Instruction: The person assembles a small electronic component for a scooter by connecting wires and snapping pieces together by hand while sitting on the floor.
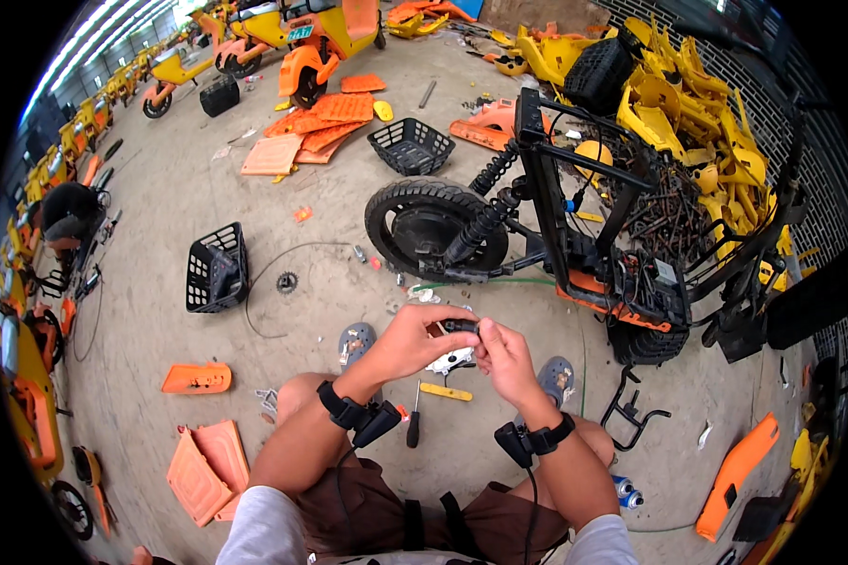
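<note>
Both hands meet in front of me, above the floor between my shoes. My left hand [415,339] is closed around a small black cylindrical part [459,326], whose exact kind I cannot make out. From the other side, my right hand [507,360] pinches the end of that part with thumb and fingers. Below the hands lies a white piece [454,361], partly hidden by them. Nearer to me on the floor are a screwdriver [414,419] with a black handle and a yellow strip [446,392].
A stripped scooter frame [575,235] with its rear wheel [433,231] stands ahead right. Black baskets [219,268] and orange panels [207,466] lie around. Behind the frame rises a pile of yellow panels [655,104]. A bent black bracket [627,410] and blue-white cans [628,492] sit at right.
</note>
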The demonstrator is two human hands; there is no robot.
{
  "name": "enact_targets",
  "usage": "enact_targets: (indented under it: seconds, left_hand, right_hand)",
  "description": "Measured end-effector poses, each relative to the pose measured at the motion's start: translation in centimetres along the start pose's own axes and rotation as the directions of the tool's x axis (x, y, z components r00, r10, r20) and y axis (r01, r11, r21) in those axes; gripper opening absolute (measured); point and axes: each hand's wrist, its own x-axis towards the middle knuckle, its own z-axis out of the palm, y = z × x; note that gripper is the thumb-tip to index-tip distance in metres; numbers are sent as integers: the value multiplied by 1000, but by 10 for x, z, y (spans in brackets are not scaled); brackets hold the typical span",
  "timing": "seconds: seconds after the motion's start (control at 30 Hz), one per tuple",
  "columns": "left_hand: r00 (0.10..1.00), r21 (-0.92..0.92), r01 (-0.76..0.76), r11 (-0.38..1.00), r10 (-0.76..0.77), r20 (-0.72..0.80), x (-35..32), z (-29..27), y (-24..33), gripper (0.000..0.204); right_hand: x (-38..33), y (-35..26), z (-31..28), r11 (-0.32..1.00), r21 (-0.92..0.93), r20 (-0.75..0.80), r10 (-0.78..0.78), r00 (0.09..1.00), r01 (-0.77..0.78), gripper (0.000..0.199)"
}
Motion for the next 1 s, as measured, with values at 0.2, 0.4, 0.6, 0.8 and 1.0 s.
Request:
enact_targets:
  seconds: [0.2, 0.4, 0.6, 0.8, 1.0]
  left_hand:
    - [990, 87, -138, 987, 140, -14, 0, -2, 3, 32]
    - [999, 42, -40, 998, 40, 4, -2, -6, -2, 41]
    - [1000, -137, -5, 991, 8, 22, -3, 0, 1, 28]
    - [999, -65, -45, 997, 44, -18, -1, 4, -4, 32]
    - [996, -47, -74, 996, 71, -47, 1, 8, -7, 36]
  right_hand:
    - [2, -2, -2, 982, 150, 57, 106, 993, -113, 47]
    - [1, -7, -3, 991, 101, 16, 82, 997, -83, 48]
    - [1, -3, -4, 994, 96, 29, 51, 998, -53, 49]
    - [-1, 1, -3, 1000, 9, -11, -14, 1000, 14, 51]
    - [-3, -4, -4, 1000, 12, -9, -18, 1000, 18, 51]
